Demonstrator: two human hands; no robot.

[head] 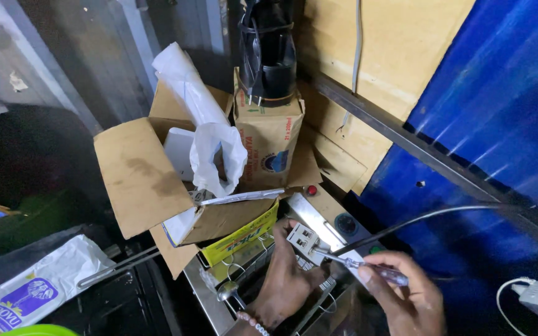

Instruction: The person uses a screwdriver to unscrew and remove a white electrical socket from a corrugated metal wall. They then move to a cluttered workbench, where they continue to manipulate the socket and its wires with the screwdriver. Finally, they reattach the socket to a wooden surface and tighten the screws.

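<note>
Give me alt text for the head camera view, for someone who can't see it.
A person's left hand steadies a small white socket while the right hand puts a screwdriver tip to it. Behind them sits an open cardboard box stuffed with white plastic bags, beside a blue corrugated wall.

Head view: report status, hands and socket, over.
Left hand grips white socket. Right hand holds screwdriver, tip at socket. Open cardboard box close left, grey cable crossing above.
</note>
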